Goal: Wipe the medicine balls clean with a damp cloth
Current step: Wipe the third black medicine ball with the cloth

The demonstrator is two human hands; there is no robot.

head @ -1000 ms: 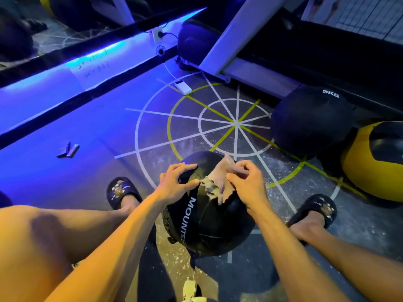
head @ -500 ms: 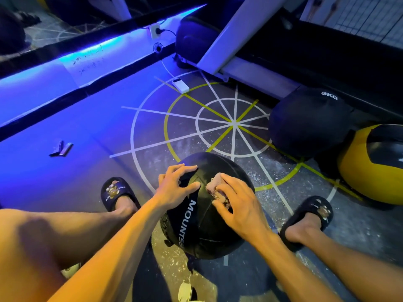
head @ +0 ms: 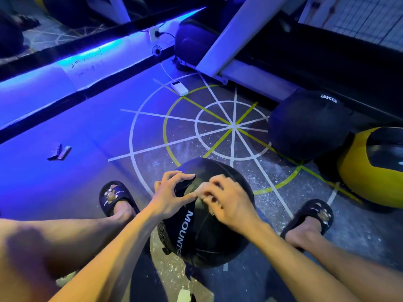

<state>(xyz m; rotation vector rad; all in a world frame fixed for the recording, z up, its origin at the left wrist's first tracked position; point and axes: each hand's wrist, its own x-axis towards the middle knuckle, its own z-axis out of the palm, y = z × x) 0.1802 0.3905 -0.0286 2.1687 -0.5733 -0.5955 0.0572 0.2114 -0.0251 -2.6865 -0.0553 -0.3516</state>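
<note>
Both my forearms reach forward, converging. Left hand (head: 172, 198) arched, fingers spread and bent — fingertips (head: 189, 176) planted. Right hand (head: 229, 202) palm-down, fingers curled, blurred — grip unclear.

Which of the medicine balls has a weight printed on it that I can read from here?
The black ball marked 3KG, on the floor right of the floor circles. The yellow ball shows no readable weight, and the ball under your hands shows only lettering beginning MOUNT.

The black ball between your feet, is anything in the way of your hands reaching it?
Nothing visible is. The left hand rests right on the black ball, and the right hand presses a mostly hidden cloth onto its top.
</note>
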